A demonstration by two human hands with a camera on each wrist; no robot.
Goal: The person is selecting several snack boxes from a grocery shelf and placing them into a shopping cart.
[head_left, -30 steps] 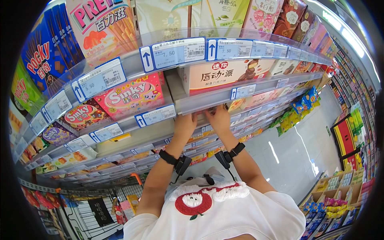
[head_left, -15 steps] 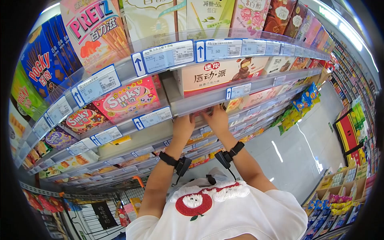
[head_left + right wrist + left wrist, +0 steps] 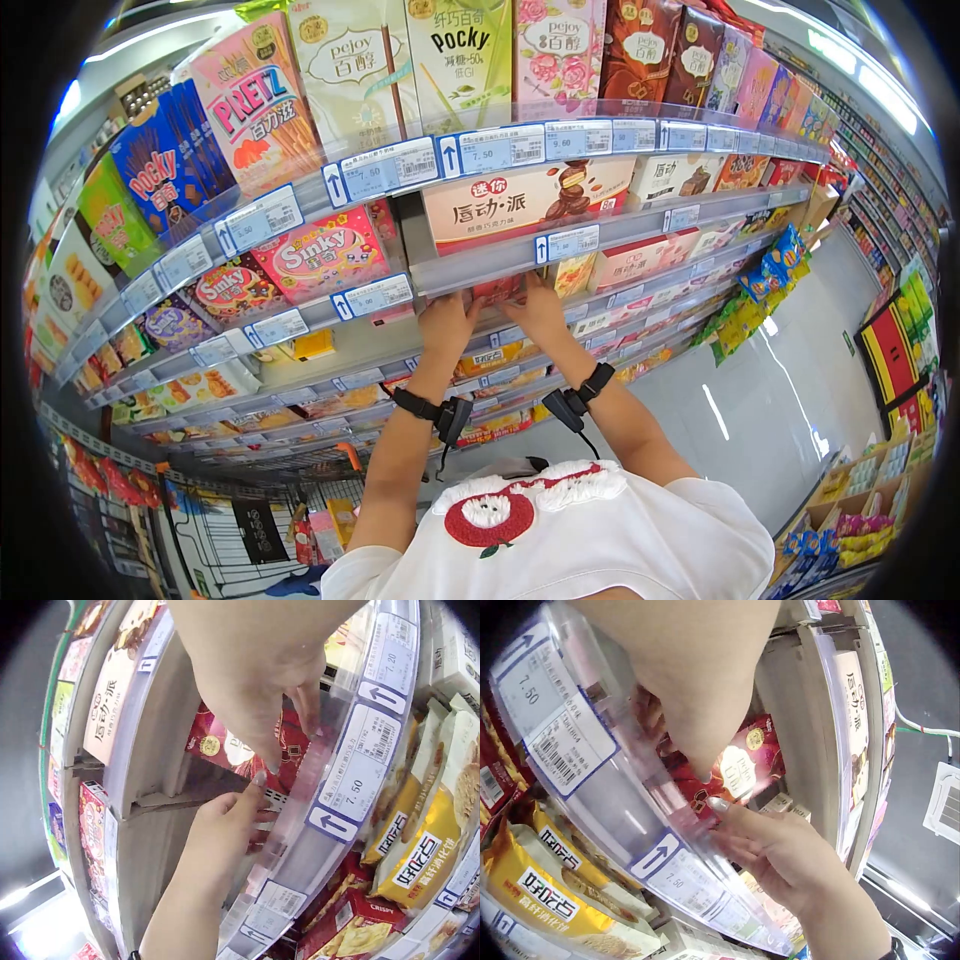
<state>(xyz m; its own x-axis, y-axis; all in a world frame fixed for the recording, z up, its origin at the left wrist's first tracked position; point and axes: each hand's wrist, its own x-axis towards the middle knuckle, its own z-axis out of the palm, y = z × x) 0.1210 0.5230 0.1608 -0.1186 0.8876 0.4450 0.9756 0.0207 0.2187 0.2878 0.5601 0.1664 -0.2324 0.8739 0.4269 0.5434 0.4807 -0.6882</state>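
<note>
The red box (image 3: pixel 759 759) is held at its near end by the left hand (image 3: pixel 446 325) and the right hand (image 3: pixel 537 315), bent fingers and close-set thumbs forming a narrow grip. A price label (image 3: pixel 360 769) is mounted beside the grip; above it, a pie carton (image 3: pixel 530 205) is shelved.

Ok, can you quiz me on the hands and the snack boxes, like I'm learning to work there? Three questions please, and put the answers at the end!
1. True or false: the left hand and the right hand are both on the red box.

2. What colour is the big Sinky box?
A) green
B) blue
C) pink

3. Fill in "above" or "below": the PRETZ box stands on a shelf ____ the big Sinky box.

Key: 1 true; 2 C; 3 above.
</note>
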